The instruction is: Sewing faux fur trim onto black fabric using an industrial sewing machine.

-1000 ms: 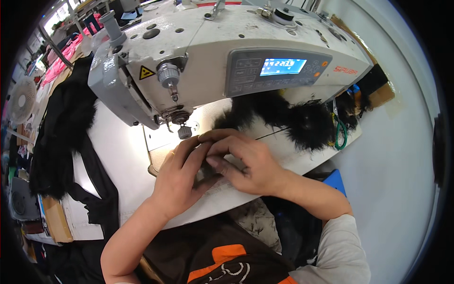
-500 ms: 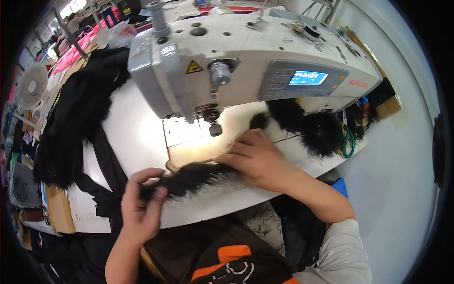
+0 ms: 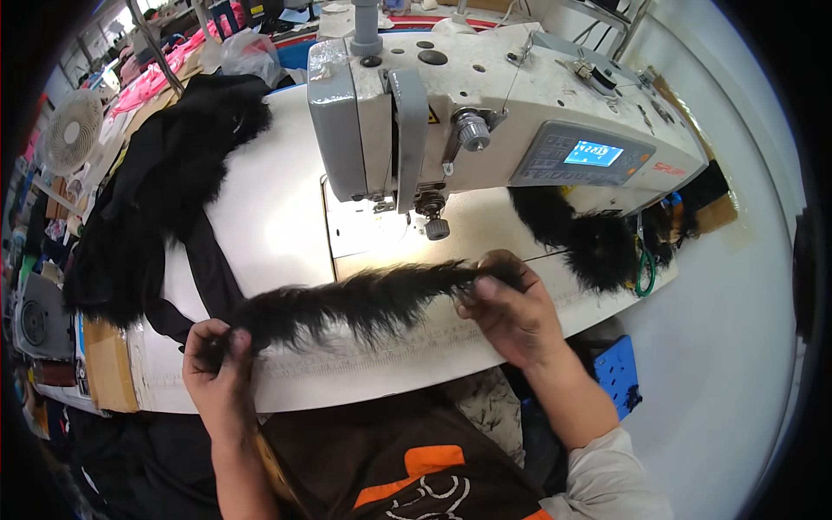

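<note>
A strip of black fur (image 3: 347, 305) is stretched between my two hands, over the near part of the white sewing table. My left hand (image 3: 221, 368) pinches its left end between thumb and fingers. At the other end, my right hand (image 3: 513, 316) grips the strip, thumb on top. The long hairs hang down along its near side. Just beyond it stands a white and grey sewing machine (image 3: 511, 104), its presser foot and needle area lit by a lamp. The fur is in front of the needle area, apart from it.
A black garment with fur (image 3: 165, 182) covers the table's left side. More black fur pieces (image 3: 598, 251) lie at the right, beside green-handled scissors (image 3: 645, 270). A white fan (image 3: 76, 130) stands far left. A blue perforated panel (image 3: 615, 377) is below the table's right edge.
The fur strip has been lifted and pulled out straight. My left hand has moved left, my right hand right and nearer, now gripping the strip's end. The view has shifted slightly.
</note>
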Demonstrator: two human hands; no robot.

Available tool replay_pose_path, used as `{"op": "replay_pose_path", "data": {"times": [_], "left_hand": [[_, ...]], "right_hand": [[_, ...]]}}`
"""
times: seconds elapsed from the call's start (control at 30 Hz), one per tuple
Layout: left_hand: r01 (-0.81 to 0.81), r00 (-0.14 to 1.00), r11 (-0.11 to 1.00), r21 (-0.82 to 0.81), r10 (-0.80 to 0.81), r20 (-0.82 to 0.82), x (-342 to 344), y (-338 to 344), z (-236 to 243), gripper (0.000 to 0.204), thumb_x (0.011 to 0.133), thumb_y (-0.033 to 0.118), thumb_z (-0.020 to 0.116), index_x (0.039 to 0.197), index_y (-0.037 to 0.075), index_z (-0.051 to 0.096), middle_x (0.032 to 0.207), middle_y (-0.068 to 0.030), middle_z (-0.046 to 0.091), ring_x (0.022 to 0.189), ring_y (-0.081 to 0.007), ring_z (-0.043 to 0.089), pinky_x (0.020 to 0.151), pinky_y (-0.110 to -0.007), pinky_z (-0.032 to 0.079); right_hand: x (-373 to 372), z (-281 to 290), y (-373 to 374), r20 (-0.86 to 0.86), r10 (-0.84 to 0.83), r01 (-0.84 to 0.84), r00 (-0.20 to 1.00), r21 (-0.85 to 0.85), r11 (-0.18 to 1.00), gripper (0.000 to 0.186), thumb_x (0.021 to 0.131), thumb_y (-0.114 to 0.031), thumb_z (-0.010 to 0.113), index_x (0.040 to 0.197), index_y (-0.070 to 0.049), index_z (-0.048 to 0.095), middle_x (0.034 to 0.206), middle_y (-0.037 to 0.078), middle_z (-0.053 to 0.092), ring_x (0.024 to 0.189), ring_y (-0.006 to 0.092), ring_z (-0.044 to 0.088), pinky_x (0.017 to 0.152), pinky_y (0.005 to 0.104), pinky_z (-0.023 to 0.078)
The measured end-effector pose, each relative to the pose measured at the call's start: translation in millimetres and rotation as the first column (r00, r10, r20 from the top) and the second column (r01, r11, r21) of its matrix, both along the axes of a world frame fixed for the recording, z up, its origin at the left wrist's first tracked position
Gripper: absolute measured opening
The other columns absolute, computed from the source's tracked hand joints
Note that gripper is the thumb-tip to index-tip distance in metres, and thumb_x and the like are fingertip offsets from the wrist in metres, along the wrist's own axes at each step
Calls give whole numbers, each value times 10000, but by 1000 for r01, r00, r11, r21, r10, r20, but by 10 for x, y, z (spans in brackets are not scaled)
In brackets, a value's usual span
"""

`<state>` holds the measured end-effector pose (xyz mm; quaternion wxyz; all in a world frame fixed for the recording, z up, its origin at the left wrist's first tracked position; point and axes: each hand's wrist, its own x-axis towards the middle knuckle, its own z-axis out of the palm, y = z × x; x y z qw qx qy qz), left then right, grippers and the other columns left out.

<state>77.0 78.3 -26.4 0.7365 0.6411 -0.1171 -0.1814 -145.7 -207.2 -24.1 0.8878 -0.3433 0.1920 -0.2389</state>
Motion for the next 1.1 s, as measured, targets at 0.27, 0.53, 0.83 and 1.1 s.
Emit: {"op": "replay_pose_path", "data": {"times": [0.27,0.53,0.83,1.1], "left_hand": [[-16,998,827,-561,-17,-52,-142,-254,-156,265,1117,170,593,1348,42,612,1352,-118,709,1262,-222,679,1129,-409,523],[74,973,868,-491,-169,-154,-159,-345,-12,333,1081,140,650,1381,25,561,1030,-85,730,796,-162,674,817,-333,571],[402,739,777,485,-587,330,7,-892,220,201,994,16,709,1193,-14,716,971,-121,786,867,-142,746,778,-267,559],[256,363,726,639,-684,632,210,-1232,92,267,877,-22,758,1131,58,737,1009,-90,723,901,-302,683,822,-379,537]], "right_hand": [[222,-31,343,148,-169,123,974,281,952,224,1029,-147,745,1246,-119,695,1189,23,724,1111,208,703,1023,434,567],[200,-62,260,-199,-47,23,979,-124,992,181,1051,-166,716,1150,-15,733,977,46,754,912,97,700,813,260,579],[373,152,-166,-388,-164,-354,907,-913,205,261,941,-20,692,1198,-4,732,1030,147,702,930,283,697,826,371,548],[667,15,-330,-334,-262,-403,906,-870,-285,378,840,-6,700,1208,-83,745,1066,152,662,1049,359,644,861,459,569]]}}
